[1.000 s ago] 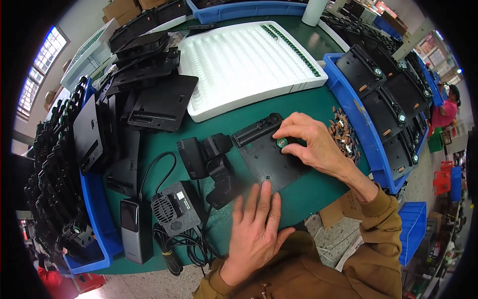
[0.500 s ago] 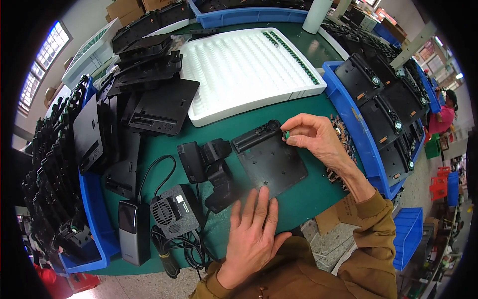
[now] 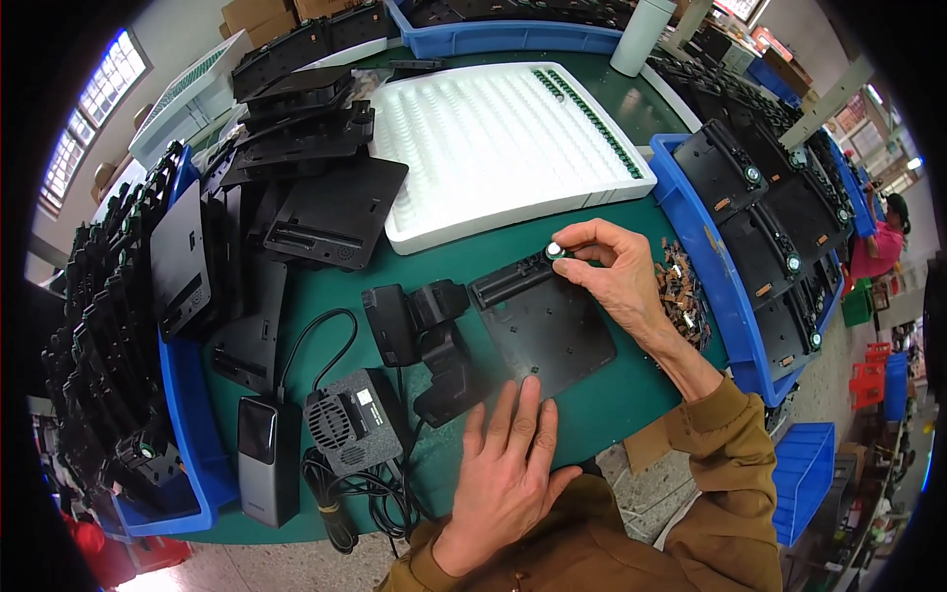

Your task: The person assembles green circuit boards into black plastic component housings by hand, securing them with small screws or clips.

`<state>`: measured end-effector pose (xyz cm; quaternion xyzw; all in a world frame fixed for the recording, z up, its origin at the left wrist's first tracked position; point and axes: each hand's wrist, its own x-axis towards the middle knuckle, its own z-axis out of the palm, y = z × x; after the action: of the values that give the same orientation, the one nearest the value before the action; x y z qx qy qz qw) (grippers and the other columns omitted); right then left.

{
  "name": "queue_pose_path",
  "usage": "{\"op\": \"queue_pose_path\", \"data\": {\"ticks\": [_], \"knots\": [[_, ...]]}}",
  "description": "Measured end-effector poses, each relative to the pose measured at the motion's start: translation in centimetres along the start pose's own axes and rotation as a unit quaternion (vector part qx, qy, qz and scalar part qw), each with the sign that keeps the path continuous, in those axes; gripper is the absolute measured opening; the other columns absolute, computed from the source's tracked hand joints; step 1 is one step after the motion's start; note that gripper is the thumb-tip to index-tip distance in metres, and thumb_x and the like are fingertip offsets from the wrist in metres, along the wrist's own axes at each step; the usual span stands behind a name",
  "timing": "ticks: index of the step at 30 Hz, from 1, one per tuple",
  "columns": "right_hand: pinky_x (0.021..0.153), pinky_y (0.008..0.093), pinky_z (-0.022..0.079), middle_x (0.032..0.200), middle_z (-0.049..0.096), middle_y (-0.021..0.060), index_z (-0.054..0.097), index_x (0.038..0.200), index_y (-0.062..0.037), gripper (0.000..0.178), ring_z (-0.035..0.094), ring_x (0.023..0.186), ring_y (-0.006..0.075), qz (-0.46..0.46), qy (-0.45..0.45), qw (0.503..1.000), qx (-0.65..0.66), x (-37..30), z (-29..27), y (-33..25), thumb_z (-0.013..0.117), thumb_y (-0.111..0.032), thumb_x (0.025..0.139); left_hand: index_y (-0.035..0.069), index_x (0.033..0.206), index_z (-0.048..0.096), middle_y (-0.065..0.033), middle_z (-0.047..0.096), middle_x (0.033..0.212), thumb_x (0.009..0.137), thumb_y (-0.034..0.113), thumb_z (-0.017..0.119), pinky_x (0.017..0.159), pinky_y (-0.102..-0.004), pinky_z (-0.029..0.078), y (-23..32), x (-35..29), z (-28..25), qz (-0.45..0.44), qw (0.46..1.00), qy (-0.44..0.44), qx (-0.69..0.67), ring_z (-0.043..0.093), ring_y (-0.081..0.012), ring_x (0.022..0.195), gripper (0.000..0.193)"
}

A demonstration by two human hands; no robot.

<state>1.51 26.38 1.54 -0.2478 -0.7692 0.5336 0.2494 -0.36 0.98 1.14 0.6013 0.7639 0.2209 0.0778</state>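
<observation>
In the head view, I see the right hand [image 3: 629, 281] has swung the small round part [image 3: 554, 251], tightly pinched, from beside the black panel [image 3: 557, 331] to its far corner; the left hand [image 3: 505, 483] stays flat, fingers apart, at the near edge.

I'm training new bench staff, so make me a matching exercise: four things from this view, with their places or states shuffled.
Things:
1. right hand
2. left hand
3. white tray
4. heap of small parts

Places or states:
A. beyond the black panel, green pieces along its right side
B. pinching a small round part at the panel's far corner
C. between the panel and the right-hand blue bin
D. palm down by the panel's near edge

Pairs: 1-B, 2-D, 3-A, 4-C
</observation>
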Motion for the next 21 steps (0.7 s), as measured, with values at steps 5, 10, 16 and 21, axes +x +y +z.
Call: {"op": "queue_pose_path", "data": {"ticks": [5,10,16,21], "knots": [[0.083,0.0274,0.054,0.096,0.072,0.0076,0.07,0.096,0.004,0.02,0.066,0.086,0.0131,-0.029,-0.004,0.999,0.024,-0.09,0.36,0.66,0.075,-0.003,0.078,-0.001,0.133,0.055,-0.0232,0.038,0.152,0.075,0.045,0.077,0.112,-0.0549,0.027,-0.09,-0.09,-0.06,-0.005,1.0,0.0,-0.001,0.038,-0.0394,0.138,0.077],[0.084,0.0283,0.054,0.097,0.072,0.0082,0.071,0.097,0.0041,0.019,0.067,0.088,0.0138,-0.036,-0.005,0.999,0.026,-0.14,0.21,0.6,0.074,-0.003,0.079,-0.001,0.133,0.055,-0.0229,0.039,0.152,0.074,0.045,0.077,0.113,-0.0546,0.026,-0.05,-0.02,-0.04,-0.003,1.0,0.001,0.0,0.038,-0.0393,0.139,0.078],[0.083,0.0286,0.054,0.096,0.071,0.0089,0.071,0.099,0.0037,0.02,0.068,0.089,0.0162,-0.016,-0.016,1.0,-0.019,-0.12,0.18,0.02,0.072,-0.002,0.08,-0.001,0.133,0.055,-0.0229,0.039,0.152,0.073,0.045,0.078,0.114,-0.0543,0.025,-0.07,-0.11,0.14,-0.005,1.0,0.001,0.004,0.038,-0.0391,0.139,0.078],[0.081,0.029,0.055,0.094,0.071,0.0096,0.071,0.1,0.0029,0.021,0.068,0.088,0.0171,-0.017,-0.016,0.999,-0.033,-0.07,0.02,-0.07,0.071,-0.002,0.08,-0.001,0.133,0.055,-0.0234,0.039,0.152,0.073,0.045,0.078,0.113,-0.0547,0.026,-0.04,-0.03,0.1,-0.001,1.0,0.004,0.001,0.038,-0.0393,0.139,0.078]]}}
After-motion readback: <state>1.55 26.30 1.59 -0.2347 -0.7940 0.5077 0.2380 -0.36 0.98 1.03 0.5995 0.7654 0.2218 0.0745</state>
